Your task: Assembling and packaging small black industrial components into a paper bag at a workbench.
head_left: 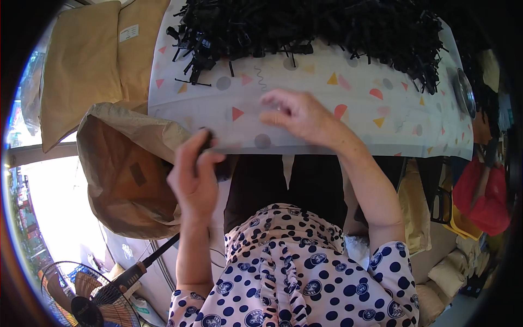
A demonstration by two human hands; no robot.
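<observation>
My left hand (193, 174) is off the near-left corner of the desk (305, 117), fingers curled shut around a small black plastic piece (206, 146), right at the mouth of the open brown paper sack (122, 174) hanging beside that corner. My right hand (297, 115) lies on the patterned cloth near the near edge, fingers half curled; can't tell if there's anything under them, it's blurry. The big heap of black plastic parts (316, 30) runs along the far edge. I'd guess these bits are light, stiff and a little slippery, with thin prongs that tangle, so pinching 1 by its thicker body beats grabbing a prong. Past the far-left corner, 2 more tan sacks (81, 65) stand closed; 1 has a small white rectangular label (129, 33) near its top. Inside the open sack there's a darker square patch on the paper.
</observation>
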